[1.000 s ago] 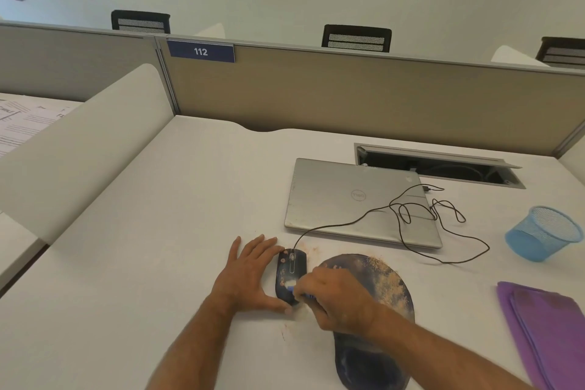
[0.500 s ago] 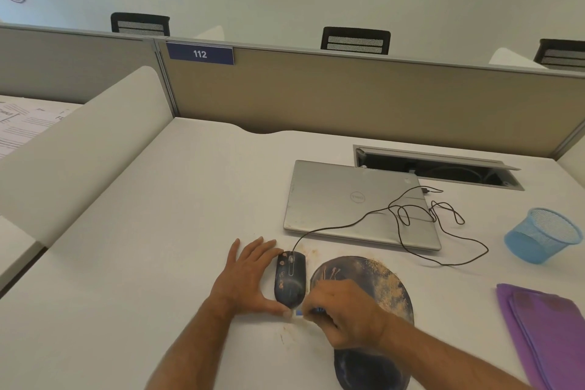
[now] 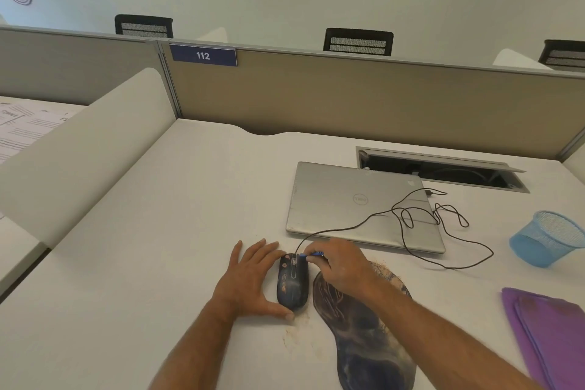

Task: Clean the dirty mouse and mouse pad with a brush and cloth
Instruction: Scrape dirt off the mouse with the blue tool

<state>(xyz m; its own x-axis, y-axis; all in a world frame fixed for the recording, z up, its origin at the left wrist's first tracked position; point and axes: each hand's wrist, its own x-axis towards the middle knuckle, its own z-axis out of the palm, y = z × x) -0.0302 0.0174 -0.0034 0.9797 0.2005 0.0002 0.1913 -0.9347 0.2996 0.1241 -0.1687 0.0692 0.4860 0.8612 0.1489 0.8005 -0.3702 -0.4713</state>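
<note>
Brushing was in hand at the front of the mouse (image 3: pixel 292 282), which lay on the surface (image 3: pixel 158 263) just left of the pad (image 3: pixel 364 336). The right hand (image 3: pixel 340 266) pinched a small blue brush (image 3: pixel 313 254), its tip at the wheel end. The left hand (image 3: pixel 250 279) lay flat with fingers straight against the mouse's left side and thumb at its rear, judged to brace it against the strokes. Dirt spots remained on the mouse; grit showed on the pad. The cloth (image 3: pixel 550 332) lay unused, well apart at right.
</note>
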